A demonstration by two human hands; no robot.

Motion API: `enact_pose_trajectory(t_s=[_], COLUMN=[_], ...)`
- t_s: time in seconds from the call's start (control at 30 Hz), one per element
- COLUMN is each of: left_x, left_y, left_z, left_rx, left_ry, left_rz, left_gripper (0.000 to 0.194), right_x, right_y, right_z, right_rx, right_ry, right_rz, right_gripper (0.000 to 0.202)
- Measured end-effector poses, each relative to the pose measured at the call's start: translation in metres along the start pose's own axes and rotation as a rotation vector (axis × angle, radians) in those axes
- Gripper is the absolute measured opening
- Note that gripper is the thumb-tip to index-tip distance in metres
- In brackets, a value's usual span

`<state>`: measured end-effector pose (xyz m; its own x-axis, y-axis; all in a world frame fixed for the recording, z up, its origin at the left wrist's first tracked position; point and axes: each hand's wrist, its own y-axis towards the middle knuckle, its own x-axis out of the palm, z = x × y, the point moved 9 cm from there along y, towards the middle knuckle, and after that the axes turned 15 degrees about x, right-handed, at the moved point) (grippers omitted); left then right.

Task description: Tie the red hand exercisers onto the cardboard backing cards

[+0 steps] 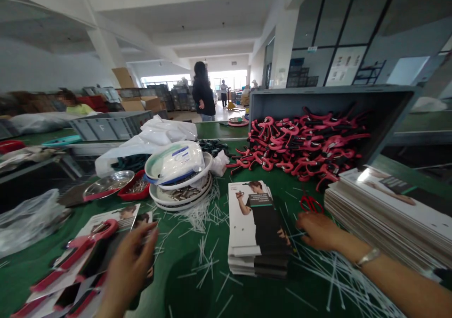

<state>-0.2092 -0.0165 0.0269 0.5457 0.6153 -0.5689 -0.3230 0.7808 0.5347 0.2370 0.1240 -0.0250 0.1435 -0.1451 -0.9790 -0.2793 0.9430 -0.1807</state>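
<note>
I see my right hand (319,231) lying flat on the green table (183,280), fingers loosely spread and holding nothing, its fingertips touching the right edge of the stack of printed cards (256,231) in the middle. That stack lies just to the left of this hand, its long axis running away from me, so the right hand is clearly the nearer one to it. Red scissors (311,204) sit just beyond the knuckles. My left hand (129,266) hovers over a carded red grip tool (79,249) at the lower left, fingers half curled and apart; I cannot tell whether they touch the card. The cards look glossy, stiff and flat-edged, the top one showing a printed figure. The tools are hard red plastic with dark pads, curved like tongs; a heap of them (303,146) spills from a tipped grey bin (328,96). Thin white plastic ties (205,256) litter the felt-like surface. A taller card pile (384,209) stands to the right.
</note>
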Motion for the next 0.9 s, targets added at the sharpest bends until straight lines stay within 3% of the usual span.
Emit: enact_pose_trajectory(t_s=[0.07, 0.13, 0.2, 0.27, 0.4, 0.53, 0.67, 0.8, 0.9], left_x=[0.08, 0.142, 0.185, 0.206, 0.218, 0.208, 0.197, 0.196, 0.197], left_y=[-0.004, -0.007, -0.009, -0.007, -0.014, -0.019, -0.02, -0.019, -0.018], left_z=[0.038, 0.07, 0.086, 0.084, 0.07, 0.068, 0.08, 0.1, 0.106], left_rx=[-0.03, -0.061, -0.123, -0.223, -0.354, -0.374, -0.378, -0.306, -0.252], left_ry=[-0.242, -0.364, -0.434, -0.537, -0.703, -0.822, -0.911, -0.933, -0.894], left_rz=[-0.277, -0.428, -0.511, -0.48, -0.469, -0.381, -0.31, -0.379, -0.414], left_gripper=[0.049, 0.051, 0.055, 0.057, 0.054, 0.056, 0.057, 0.054, 0.049], right_x=[0.004, 0.009, 0.013, 0.016, 0.015, 0.004, -0.007, -0.004, -0.003], right_y=[-0.003, -0.002, 0.001, 0.004, 0.009, 0.009, 0.008, 0.01, 0.012], right_z=[-0.011, -0.018, -0.02, -0.015, 0.011, 0.039, 0.056, 0.06, 0.046], right_rx=[-0.009, -0.02, -0.019, 0.001, 0.076, 0.143, 0.167, 0.209, 0.219], right_ry=[-0.037, -0.053, -0.055, -0.042, 0.024, 0.141, 0.241, 0.234, 0.19], right_rz=[0.008, 0.008, 0.008, 0.012, 0.015, 0.052, 0.097, 0.069, 0.054], right_gripper=[0.025, 0.028, 0.03, 0.03, 0.024, 0.018, 0.022, 0.018, 0.016])
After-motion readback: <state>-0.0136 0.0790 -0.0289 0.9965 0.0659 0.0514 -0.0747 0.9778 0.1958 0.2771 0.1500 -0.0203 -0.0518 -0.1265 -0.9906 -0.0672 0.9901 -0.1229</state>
